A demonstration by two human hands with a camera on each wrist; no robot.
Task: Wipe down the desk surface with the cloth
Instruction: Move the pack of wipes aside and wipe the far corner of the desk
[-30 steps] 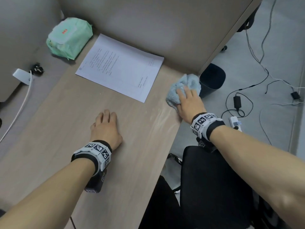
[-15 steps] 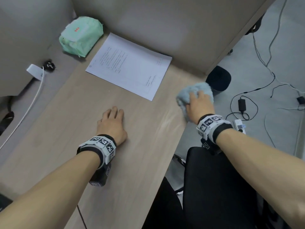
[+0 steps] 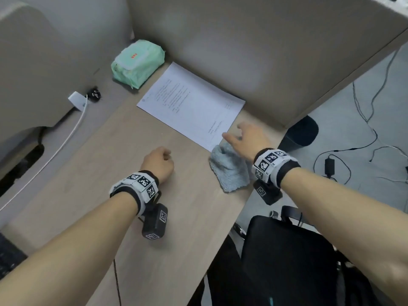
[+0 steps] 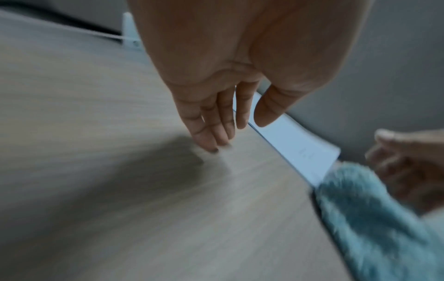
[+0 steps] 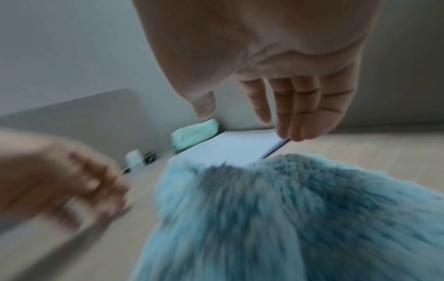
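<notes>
the blue fluffy cloth lies on the worktop beneath the right hand, fingers loose, holding nothing; left hand fingers relaxed, tips on the worktop.

There is one tabletop, light wood. On it lie one fluffy blue cloth, one printed sheet of paper and one green pack of wipes. Two hands show: one left hand and one right hand, and each arm wears one wrist band with black-and-white markers, two bands in all. By the left partition stand one white charger with one white cable and one black plug. On the floor are one black bin, one black power adapter and several loose cables, too tangled to count. One black chair stands at the near edge.
</notes>
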